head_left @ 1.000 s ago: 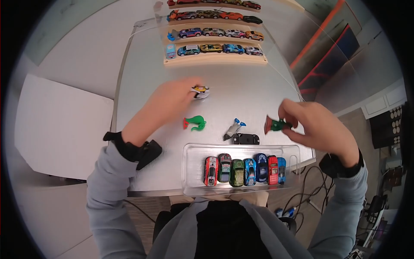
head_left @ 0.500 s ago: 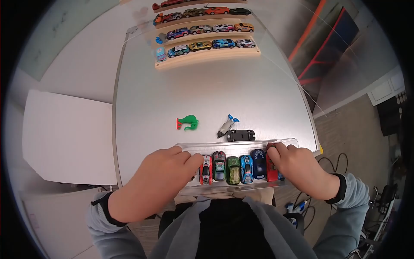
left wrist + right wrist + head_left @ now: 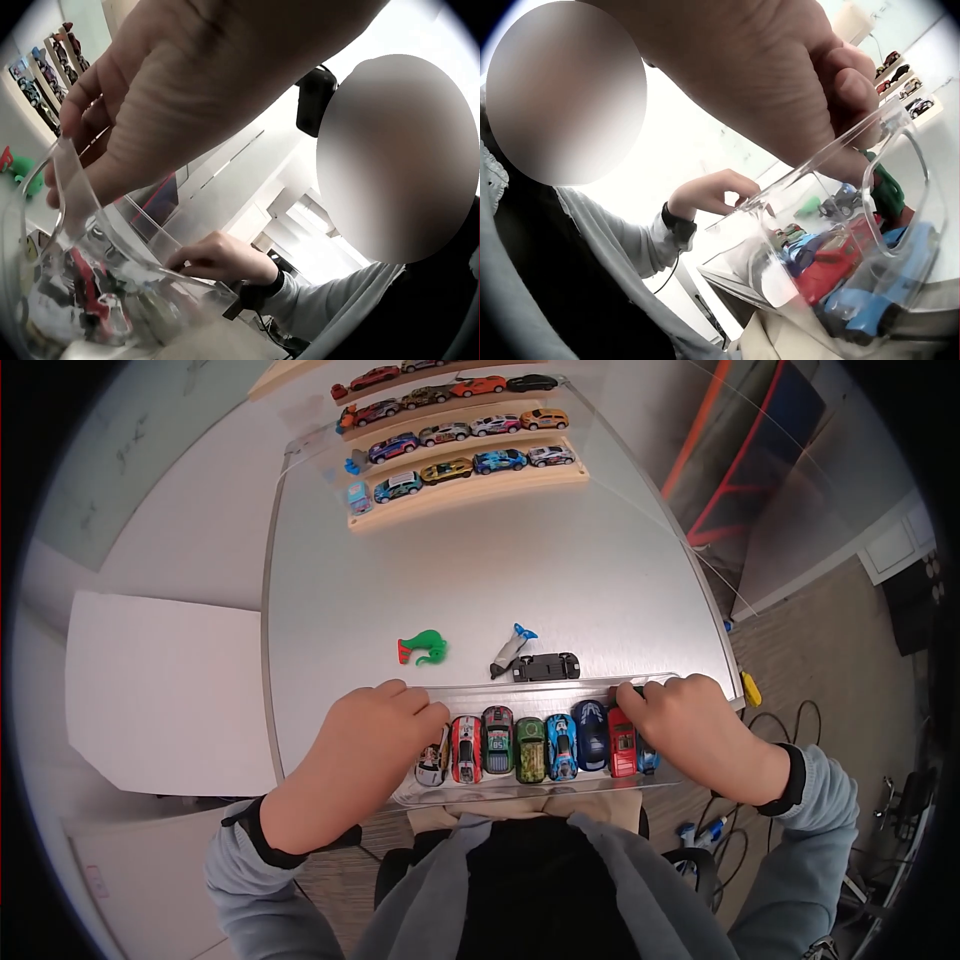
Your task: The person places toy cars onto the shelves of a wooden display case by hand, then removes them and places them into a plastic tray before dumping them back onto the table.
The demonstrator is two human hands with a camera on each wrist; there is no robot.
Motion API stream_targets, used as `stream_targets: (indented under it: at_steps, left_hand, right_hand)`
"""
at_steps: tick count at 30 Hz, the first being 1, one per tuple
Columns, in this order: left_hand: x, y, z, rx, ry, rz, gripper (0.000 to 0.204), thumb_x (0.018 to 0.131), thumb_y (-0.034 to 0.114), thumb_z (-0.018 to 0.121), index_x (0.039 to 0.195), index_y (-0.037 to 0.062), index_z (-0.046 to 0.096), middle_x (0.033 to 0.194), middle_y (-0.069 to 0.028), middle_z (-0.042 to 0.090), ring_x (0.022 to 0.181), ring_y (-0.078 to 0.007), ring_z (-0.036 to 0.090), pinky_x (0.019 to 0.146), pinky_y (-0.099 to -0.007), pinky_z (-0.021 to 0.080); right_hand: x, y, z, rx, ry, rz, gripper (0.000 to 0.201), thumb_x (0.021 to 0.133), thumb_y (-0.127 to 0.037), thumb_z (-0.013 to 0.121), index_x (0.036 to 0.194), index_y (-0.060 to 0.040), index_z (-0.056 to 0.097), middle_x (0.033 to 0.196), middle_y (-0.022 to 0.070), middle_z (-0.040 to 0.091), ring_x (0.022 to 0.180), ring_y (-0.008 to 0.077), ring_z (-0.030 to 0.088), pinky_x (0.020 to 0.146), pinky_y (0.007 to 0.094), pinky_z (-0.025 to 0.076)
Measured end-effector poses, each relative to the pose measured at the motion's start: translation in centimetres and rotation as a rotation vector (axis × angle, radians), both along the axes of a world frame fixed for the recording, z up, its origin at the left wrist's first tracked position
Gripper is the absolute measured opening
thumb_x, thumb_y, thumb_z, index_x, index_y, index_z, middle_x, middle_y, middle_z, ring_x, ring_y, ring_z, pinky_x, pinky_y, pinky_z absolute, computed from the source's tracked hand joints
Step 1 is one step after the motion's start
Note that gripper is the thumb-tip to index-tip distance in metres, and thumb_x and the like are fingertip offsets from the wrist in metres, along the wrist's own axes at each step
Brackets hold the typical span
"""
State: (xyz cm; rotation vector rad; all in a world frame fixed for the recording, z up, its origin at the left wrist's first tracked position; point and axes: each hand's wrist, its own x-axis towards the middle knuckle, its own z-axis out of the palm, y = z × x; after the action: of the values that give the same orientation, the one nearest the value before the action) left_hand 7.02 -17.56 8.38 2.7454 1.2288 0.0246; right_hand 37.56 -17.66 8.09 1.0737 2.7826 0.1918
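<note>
My left hand [image 3: 375,735] reaches over the left end of a clear plastic bin [image 3: 500,691], its curled fingertips at the upper end of a white toy car [image 3: 431,762] that stands in the row there. In the left wrist view, the thumb and fingers dip past the bin's rim. At the right end, my right hand [image 3: 690,735] pinches a green toy figure [image 3: 887,189] with a reddish base, low inside the bin by a red toy car [image 3: 621,745]. The head view mostly hides this figure under the fingers. Several more toy cars [image 3: 531,748] stand side by side between the hands.
Behind the bin lie a green curled toy figure [image 3: 428,645], a grey figure with blue feet [image 3: 512,650] and an upturned black car [image 3: 547,667]. A stepped wooden rack [image 3: 470,488] of toy cars stands at the far side. The bin sits along the table's near edge.
Both hands have come down from above the table into the two ends of the bin, bringing the white car and green figure. The view has also shifted slightly.
</note>
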Motion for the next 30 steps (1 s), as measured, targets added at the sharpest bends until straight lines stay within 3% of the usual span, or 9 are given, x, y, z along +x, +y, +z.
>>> stream_targets:
  at_steps: [4, 7, 11, 16, 19, 20, 22, 26, 30]
  left_hand:
    - [0.0, 1.1, 1.6, 0.001, -0.072, -0.021, 0.013, 0.074, 0.01, 0.068, 0.086, 0.0088, 0.063, 0.073, -0.0043, 0.06, 0.072, -0.0215, 0.06, 0.061, -0.0339, 0.048]
    - [-0.5, 3.4, 1.7, 0.134, -0.318, 0.232, 0.014, 0.078, 0.013, 0.068, 0.088, 0.0084, 0.06, 0.073, -0.0057, 0.06, 0.074, -0.0259, 0.059, 0.061, -0.0363, 0.047]
    - [-2.2, 6.9, -2.4, 0.131, -0.353, 0.154, 0.021, 0.074, 0.011, 0.072, 0.092, 0.0075, 0.062, 0.077, -0.0061, 0.062, 0.072, -0.0201, 0.061, 0.064, -0.0339, 0.048]
    - [-2.5, 9.3, -3.5, -0.396, -0.333, 0.175, 0.025, 0.071, 0.013, 0.074, 0.091, 0.007, 0.06, 0.076, -0.006, 0.058, 0.067, -0.0221, 0.057, 0.061, -0.0339, 0.046]
    - [-3.3, 9.8, -4.5, -0.436, -0.387, 0.12, 0.023, 0.071, 0.012, 0.074, 0.088, 0.0068, 0.059, 0.075, -0.0056, 0.055, 0.064, -0.0204, 0.054, 0.059, -0.0324, 0.044]
    - [-3.3, 9.7, -4.3, -0.436, -0.393, 0.124, 0.023, 0.071, 0.012, 0.074, 0.088, 0.0068, 0.059, 0.075, -0.0056, 0.055, 0.064, -0.0204, 0.054, 0.059, -0.0324, 0.044]
    - [-2.8, 9.0, -3.5, -0.216, -0.52, 0.187, 0.028, 0.068, 0.01, 0.077, 0.088, 0.0051, 0.058, 0.071, -0.0032, 0.054, 0.062, -0.0152, 0.049, 0.055, -0.0269, 0.041]
    - [-0.6, 4.8, 1.4, -0.288, -0.673, 0.245, 0.03, 0.068, 0.013, 0.079, 0.089, 0.0056, 0.058, 0.075, -0.0037, 0.056, 0.062, -0.0155, 0.051, 0.052, -0.0268, 0.041]
    - [0.7, 1.6, 1.2, 0.01, -0.399, -0.069, 0.021, 0.071, 0.011, 0.071, 0.083, 0.006, 0.055, 0.077, -0.0048, 0.056, 0.062, -0.0187, 0.056, 0.051, -0.0285, 0.043]
  right_hand:
    - [0.1, 0.7, 1.3, -0.087, -0.019, 0.069, 0.017, 0.068, -0.008, 0.061, 0.083, -0.0014, 0.055, 0.058, 0.0052, 0.055, 0.054, 0.02, 0.062, 0.046, 0.0287, 0.045]
    - [-0.5, 1.2, 3.0, -0.072, 0.107, 0.143, 0.018, 0.07, -0.007, 0.06, 0.087, -0.0029, 0.055, 0.063, 0.0058, 0.056, 0.057, 0.0208, 0.062, 0.048, 0.0304, 0.046]
    - [-2.0, 2.9, 4.8, -0.024, 0.177, 0.114, 0.025, 0.069, -0.006, 0.062, 0.092, -0.0036, 0.055, 0.071, 0.0078, 0.059, 0.065, 0.0229, 0.063, 0.052, 0.0331, 0.048]
    - [-2.5, 7.4, 2.5, -0.159, 0.183, 0.078, 0.029, 0.073, -0.007, 0.065, 0.1, -0.0024, 0.055, 0.081, 0.0124, 0.06, 0.078, 0.0309, 0.063, 0.066, 0.0396, 0.05]
    - [-5.4, 8.9, 1.7, -0.38, 0.116, 0.103, 0.041, 0.077, -0.009, 0.065, 0.115, -0.0055, 0.051, 0.092, 0.0143, 0.058, 0.084, 0.0334, 0.061, 0.072, 0.0416, 0.049]
    - [-6.2, 9.3, 1.3, -0.496, 0.07, 0.135, 0.05, 0.079, -0.009, 0.065, 0.125, -0.0076, 0.048, 0.099, 0.0146, 0.057, 0.087, 0.0342, 0.06, 0.074, 0.0421, 0.048]
    - [-7.0, 9.9, -0.1, -0.542, 0.107, 0.198, 0.05, 0.077, -0.01, 0.067, 0.123, -0.0067, 0.047, 0.1, 0.0159, 0.056, 0.088, 0.0356, 0.06, 0.075, 0.0423, 0.048]
    - [-8.4, 10.2, -1.0, -0.521, -0.007, 0.122, 0.045, 0.072, -0.01, 0.072, 0.111, -0.0028, 0.049, 0.1, 0.0171, 0.056, 0.089, 0.0364, 0.06, 0.075, 0.0417, 0.05]
    - [-8.8, 10.9, -2.0, -0.559, -0.013, 0.137, 0.043, 0.072, -0.009, 0.07, 0.109, -0.001, 0.049, 0.093, 0.0172, 0.058, 0.085, 0.0365, 0.061, 0.072, 0.0426, 0.05]
